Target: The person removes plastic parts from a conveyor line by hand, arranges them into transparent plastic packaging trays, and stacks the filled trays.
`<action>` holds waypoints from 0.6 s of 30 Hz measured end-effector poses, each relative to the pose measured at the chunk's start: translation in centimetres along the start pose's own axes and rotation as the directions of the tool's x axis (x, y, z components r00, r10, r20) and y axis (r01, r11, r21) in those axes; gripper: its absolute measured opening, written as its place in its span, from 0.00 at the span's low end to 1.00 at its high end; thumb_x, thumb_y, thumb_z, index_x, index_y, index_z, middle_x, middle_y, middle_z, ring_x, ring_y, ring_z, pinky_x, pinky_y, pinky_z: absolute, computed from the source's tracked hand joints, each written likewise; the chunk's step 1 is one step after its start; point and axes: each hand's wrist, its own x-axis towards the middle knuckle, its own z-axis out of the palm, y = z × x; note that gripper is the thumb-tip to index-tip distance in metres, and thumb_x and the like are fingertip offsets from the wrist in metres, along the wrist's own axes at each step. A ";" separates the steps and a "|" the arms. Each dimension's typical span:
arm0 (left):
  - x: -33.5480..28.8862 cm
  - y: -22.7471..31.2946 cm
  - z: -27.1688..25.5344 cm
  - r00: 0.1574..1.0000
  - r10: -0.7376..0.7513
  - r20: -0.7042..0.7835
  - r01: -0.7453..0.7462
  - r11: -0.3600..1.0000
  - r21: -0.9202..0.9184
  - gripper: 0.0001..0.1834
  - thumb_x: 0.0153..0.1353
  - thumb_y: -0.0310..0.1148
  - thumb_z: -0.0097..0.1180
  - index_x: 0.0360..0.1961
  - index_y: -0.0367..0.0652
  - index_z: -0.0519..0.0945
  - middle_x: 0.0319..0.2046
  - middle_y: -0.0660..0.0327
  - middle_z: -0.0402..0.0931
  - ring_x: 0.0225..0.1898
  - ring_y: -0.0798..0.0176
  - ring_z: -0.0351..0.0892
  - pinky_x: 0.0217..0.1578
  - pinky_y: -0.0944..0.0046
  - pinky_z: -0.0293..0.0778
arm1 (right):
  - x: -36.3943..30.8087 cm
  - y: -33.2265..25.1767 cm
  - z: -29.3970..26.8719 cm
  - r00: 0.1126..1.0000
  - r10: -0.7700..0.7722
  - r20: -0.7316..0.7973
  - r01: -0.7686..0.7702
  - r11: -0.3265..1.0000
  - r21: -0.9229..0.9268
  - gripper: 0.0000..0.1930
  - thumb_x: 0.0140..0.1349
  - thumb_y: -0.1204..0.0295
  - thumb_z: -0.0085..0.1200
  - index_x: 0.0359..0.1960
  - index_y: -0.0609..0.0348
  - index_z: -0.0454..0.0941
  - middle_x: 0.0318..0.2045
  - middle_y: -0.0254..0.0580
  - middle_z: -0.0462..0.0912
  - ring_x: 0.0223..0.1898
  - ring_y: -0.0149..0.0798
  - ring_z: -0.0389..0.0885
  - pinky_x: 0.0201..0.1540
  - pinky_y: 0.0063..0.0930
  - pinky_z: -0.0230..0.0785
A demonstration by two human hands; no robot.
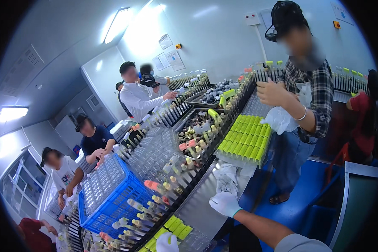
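Note:
My right hand (pixel 224 204), in a white glove, is over the narrow metal bench (pixel 201 206). Its fingers are curled in, and what they hold, if anything, is hidden. Just beyond it lies a crumpled white cloth or glove (pixel 227 178), close against the fingertips. At the lower edge my left hand (pixel 167 242), also gloved in white, is partly cut off by the picture's rim. It is beside a clear tray (pixel 197 240) with several bright green cylindrical pieces (pixel 178 227). Whether its fingers are closed cannot be made out.
A clear tray of green cylinders (pixel 245 138) sits farther along the bench, before a co-worker in plaid (pixel 308 92). Racks of upright small parts (pixel 172 185) line the bench's left side. Beyond stands a blue crate (pixel 113 206) under stacked clear trays (pixel 103 180). Other people work farther off.

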 end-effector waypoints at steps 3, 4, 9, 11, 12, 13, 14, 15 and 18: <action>3.3 1.8 -0.7 0.976 0.209 -0.065 -0.207 0.978 0.035 0.23 0.72 0.42 0.62 0.61 0.40 0.83 0.60 0.45 0.82 0.60 0.41 0.81 0.63 0.45 0.75 | 0.6 -1.1 -0.9 0.999 0.052 0.015 -0.052 0.998 -0.024 0.13 0.69 0.63 0.57 0.27 0.50 0.86 0.27 0.41 0.86 0.33 0.50 0.86 0.38 0.48 0.78; 5.3 4.3 -0.8 0.916 0.350 -0.194 -0.353 0.935 0.023 0.15 0.68 0.34 0.64 0.52 0.39 0.86 0.54 0.48 0.85 0.57 0.42 0.84 0.61 0.47 0.77 | 0.6 -0.9 -0.9 0.998 0.059 0.008 -0.059 0.998 -0.026 0.13 0.69 0.63 0.57 0.27 0.50 0.86 0.27 0.41 0.86 0.33 0.50 0.86 0.38 0.48 0.78; 18.0 17.7 -0.6 0.615 0.722 -0.315 -0.750 0.660 0.049 0.09 0.65 0.24 0.63 0.46 0.37 0.86 0.50 0.48 0.87 0.56 0.40 0.84 0.62 0.45 0.76 | 0.5 -0.5 -0.6 0.999 0.035 0.018 -0.036 0.999 0.017 0.15 0.70 0.61 0.56 0.27 0.53 0.86 0.28 0.45 0.87 0.34 0.53 0.87 0.39 0.51 0.78; 24.6 22.3 1.2 0.517 0.805 -0.292 -0.832 0.552 0.047 0.10 0.68 0.26 0.59 0.48 0.38 0.85 0.48 0.47 0.86 0.55 0.39 0.83 0.61 0.45 0.77 | 0.4 -0.6 -0.8 0.995 0.086 0.045 -0.086 0.996 0.012 0.14 0.70 0.61 0.57 0.27 0.51 0.86 0.27 0.44 0.86 0.33 0.53 0.87 0.37 0.52 0.77; 27.6 24.3 2.0 0.475 0.846 -0.241 -0.862 0.503 0.066 0.11 0.68 0.27 0.59 0.49 0.40 0.84 0.49 0.50 0.85 0.55 0.41 0.83 0.59 0.46 0.78 | 0.4 -0.7 -0.8 0.988 0.133 0.075 -0.135 0.991 0.017 0.14 0.70 0.61 0.57 0.27 0.49 0.86 0.27 0.43 0.86 0.32 0.52 0.86 0.36 0.52 0.77; 30.4 25.5 3.1 0.463 0.868 -0.182 -0.867 0.485 0.109 0.14 0.67 0.28 0.60 0.52 0.41 0.83 0.54 0.52 0.84 0.57 0.44 0.81 0.57 0.48 0.79 | 0.4 -1.0 -1.0 0.975 0.183 0.125 -0.185 0.983 0.007 0.18 0.72 0.57 0.54 0.28 0.50 0.88 0.29 0.45 0.88 0.36 0.54 0.88 0.39 0.53 0.77; 33.0 26.3 3.9 0.442 0.896 -0.053 -0.873 0.443 0.205 0.18 0.65 0.32 0.63 0.56 0.42 0.82 0.57 0.55 0.82 0.60 0.46 0.79 0.56 0.47 0.80 | 0.5 -1.0 -0.8 0.977 0.174 0.123 -0.175 0.985 -0.003 0.18 0.72 0.57 0.54 0.28 0.50 0.88 0.29 0.45 0.88 0.36 0.54 0.88 0.39 0.53 0.77; 35.4 26.9 5.2 0.467 0.877 0.110 -0.873 0.438 0.215 0.21 0.65 0.35 0.65 0.58 0.45 0.81 0.59 0.57 0.80 0.61 0.47 0.77 0.57 0.48 0.80 | 0.2 -0.8 -0.6 0.977 0.177 0.116 -0.179 0.984 0.014 0.17 0.72 0.57 0.55 0.29 0.49 0.88 0.29 0.44 0.88 0.36 0.55 0.88 0.44 0.55 0.77; 40.5 25.0 7.9 0.538 0.706 0.460 -0.843 0.440 0.310 0.24 0.69 0.45 0.66 0.62 0.48 0.80 0.61 0.56 0.80 0.67 0.47 0.77 0.60 0.44 0.80 | 0.4 -1.0 0.0 0.992 0.089 0.087 -0.086 0.996 -0.037 0.15 0.72 0.57 0.56 0.30 0.47 0.88 0.31 0.42 0.88 0.34 0.54 0.87 0.37 0.51 0.77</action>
